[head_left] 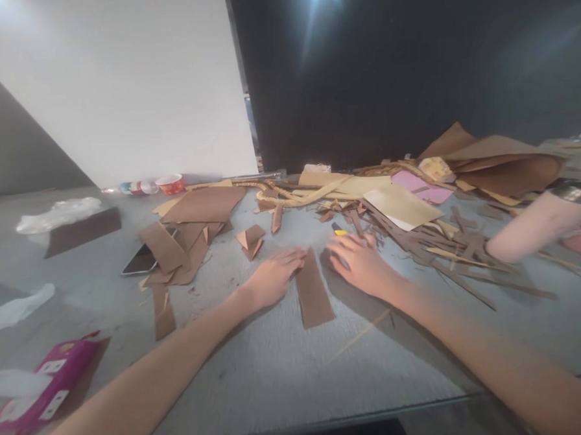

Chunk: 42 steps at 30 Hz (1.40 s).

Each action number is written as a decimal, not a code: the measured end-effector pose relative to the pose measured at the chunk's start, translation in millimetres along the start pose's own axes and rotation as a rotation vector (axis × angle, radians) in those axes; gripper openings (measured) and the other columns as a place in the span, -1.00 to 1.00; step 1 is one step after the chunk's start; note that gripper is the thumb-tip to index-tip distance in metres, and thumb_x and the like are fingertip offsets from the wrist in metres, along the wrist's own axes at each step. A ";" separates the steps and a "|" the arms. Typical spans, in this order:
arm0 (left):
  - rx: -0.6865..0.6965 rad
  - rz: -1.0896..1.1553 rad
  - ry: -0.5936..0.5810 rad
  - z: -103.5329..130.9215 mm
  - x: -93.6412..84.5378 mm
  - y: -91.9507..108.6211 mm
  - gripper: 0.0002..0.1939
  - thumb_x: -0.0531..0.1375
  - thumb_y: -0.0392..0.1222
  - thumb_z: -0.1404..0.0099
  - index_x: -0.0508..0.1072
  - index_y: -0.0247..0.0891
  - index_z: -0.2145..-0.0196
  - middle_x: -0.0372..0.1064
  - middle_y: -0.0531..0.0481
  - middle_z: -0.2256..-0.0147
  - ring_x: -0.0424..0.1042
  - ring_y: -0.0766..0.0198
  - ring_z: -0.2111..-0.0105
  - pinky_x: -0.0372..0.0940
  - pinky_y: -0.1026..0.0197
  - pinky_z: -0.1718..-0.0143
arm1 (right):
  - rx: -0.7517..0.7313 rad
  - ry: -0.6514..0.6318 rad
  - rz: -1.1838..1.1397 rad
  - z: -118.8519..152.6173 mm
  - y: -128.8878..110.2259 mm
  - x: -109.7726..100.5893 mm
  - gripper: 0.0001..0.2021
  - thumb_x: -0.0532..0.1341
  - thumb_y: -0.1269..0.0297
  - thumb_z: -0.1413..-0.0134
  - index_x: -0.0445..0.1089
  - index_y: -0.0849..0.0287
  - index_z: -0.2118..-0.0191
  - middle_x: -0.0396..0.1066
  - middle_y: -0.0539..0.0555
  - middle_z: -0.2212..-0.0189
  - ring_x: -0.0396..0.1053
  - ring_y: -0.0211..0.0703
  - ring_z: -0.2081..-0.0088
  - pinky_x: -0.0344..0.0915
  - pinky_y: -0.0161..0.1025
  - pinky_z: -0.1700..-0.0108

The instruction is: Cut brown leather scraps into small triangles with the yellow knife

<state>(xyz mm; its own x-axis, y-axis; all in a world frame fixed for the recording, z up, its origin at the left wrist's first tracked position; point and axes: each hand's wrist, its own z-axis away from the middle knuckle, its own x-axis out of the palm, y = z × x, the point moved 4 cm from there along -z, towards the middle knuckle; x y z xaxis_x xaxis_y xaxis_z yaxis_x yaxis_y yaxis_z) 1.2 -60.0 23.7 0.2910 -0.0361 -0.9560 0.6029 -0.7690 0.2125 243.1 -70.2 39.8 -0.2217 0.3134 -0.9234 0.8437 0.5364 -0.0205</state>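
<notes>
A brown rectangular strip (pixel 315 294), like card or leather, lies lengthwise between my hands on the grey table. My left hand (pixel 275 278) rests flat, with its fingertips at the strip's upper left edge. Just right of the strip is my right hand (pixel 358 262), its fingers bent and apart, thumb toward the strip. A small yellow and black tool (pixel 338 230) shows right beyond my right fingers; its lower part is hidden, and its kind is unclear. Folded brown pieces (pixel 251 241) lie beyond my left hand.
Brown offcuts (pixel 433 249) and a pale yellow sheet (pixel 400 206) lie to the right, near a pink tumbler (pixel 539 227). On the left are a phone (pixel 141 261) under brown sheets, a magenta tissue pack (pixel 60 385) and a red cup (pixel 170 183). Panels stand behind.
</notes>
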 end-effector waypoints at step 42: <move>-0.218 -0.098 0.052 2.5 -11.5 -37.7 -0.38 0.07 -0.59 -0.10 0.39 -0.35 -0.12 0.24 -0.44 -0.40 0.08 -0.11 -0.53 0.23 -0.16 -0.45 | 0.250 -0.008 -0.266 7.7 -2.1 -21.4 -0.42 -0.17 0.10 -0.61 0.03 -0.02 -0.60 0.41 0.18 0.14 0.43 -0.04 0.35 0.33 -0.17 0.27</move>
<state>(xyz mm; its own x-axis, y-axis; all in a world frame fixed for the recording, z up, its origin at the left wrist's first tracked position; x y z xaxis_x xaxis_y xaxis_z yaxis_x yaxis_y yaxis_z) -26.7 -32.2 26.2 0.2575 0.0688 -0.9638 0.7748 -0.6107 0.1634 249.9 -84.0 56.7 -0.4465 0.1816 -0.8762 0.8508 0.3896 -0.3528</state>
